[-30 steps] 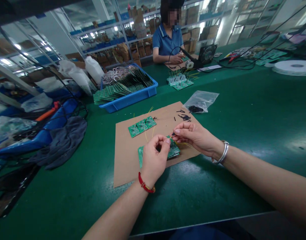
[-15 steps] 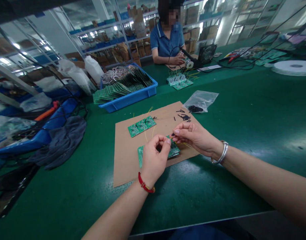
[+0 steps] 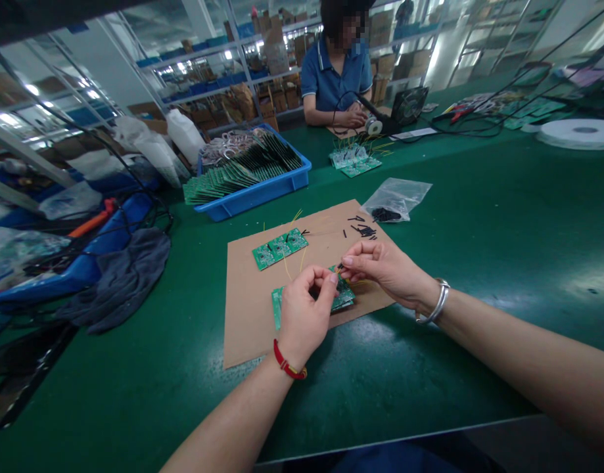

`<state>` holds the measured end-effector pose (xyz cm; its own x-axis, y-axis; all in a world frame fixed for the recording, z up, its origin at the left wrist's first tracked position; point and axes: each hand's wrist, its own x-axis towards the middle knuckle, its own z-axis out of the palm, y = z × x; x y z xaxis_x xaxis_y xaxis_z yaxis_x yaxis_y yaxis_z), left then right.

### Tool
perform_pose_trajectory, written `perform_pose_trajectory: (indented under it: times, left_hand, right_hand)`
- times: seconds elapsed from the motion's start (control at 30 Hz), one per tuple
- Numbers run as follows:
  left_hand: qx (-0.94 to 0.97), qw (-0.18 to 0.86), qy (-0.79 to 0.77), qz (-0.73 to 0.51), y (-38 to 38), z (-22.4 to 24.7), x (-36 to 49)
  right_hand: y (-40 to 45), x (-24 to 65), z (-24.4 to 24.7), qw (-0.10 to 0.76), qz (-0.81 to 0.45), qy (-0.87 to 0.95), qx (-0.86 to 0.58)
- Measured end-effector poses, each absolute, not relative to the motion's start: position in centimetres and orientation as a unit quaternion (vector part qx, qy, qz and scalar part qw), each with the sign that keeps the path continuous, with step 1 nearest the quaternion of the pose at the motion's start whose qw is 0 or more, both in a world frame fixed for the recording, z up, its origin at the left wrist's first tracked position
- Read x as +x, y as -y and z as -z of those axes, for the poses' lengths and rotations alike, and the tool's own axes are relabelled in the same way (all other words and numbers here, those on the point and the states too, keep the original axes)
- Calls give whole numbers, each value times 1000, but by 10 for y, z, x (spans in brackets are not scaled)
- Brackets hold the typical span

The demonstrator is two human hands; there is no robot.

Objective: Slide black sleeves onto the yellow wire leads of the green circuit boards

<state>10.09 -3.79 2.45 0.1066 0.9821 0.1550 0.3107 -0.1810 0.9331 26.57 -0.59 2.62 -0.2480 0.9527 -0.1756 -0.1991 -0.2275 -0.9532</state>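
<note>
Over a green circuit board (image 3: 345, 299), my left hand (image 3: 307, 309) pinches a thin yellow wire between thumb and forefinger. My right hand (image 3: 380, 270) is close beside it, its fingertips closed on a small black tube (image 3: 340, 267) at the wire's end. Part of the board lies beneath my left hand and is hidden. Another green circuit board (image 3: 280, 249) with yellow wires and black tubes lies behind it. Both rest on a brown cardboard sheet (image 3: 245, 328). Several loose black tubes (image 3: 365, 231) lie at the sheet's far right corner.
A clear plastic bag (image 3: 405, 194) holds more black pieces. At the back left is a blue tray (image 3: 262, 197) full of circuit boards. Wired boards (image 3: 355, 164) lie near a co-worker (image 3: 336, 79) across the green table. A dark cloth (image 3: 124, 276) lies left, a white reel (image 3: 580, 133) right.
My hands stay almost in place, with the black tube shifting slightly at my right fingertips. The co-worker across the table has leaned a little to the right.
</note>
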Motion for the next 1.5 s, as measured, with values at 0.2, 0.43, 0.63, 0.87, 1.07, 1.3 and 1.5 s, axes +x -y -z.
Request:
perform_pose_trajectory:
  times: [0.2, 0.43, 0.63, 0.87, 1.07, 1.3, 1.5]
  left_hand:
    - [628, 398, -512, -430, 38, -22, 102]
    - [709, 251, -532, -389, 38, -28, 94]
    - [793, 117, -509, -313, 33, -37, 88]
    - [811, 117, -511, -260, 30, -49, 78]
    - [769, 247, -535, -247, 30, -54, 75]
    - [752, 267, -507, -326, 27, -52, 75]
    - [766, 234, -489, -346, 22, -57, 68]
  right_hand:
    - [8, 264, -29, 429, -631, 481, -432]
    - [12, 257, -28, 402, -558, 586, -428]
    - [15, 257, -27, 371, -407, 705, -447]
    - [16, 258, -33, 397, -357, 732, -423]
    - [17, 258, -37, 382, -376, 722, -437]
    - [19, 253, -39, 410, -386, 719, -408]
    - [15, 253, -46, 400, -385, 720, -416]
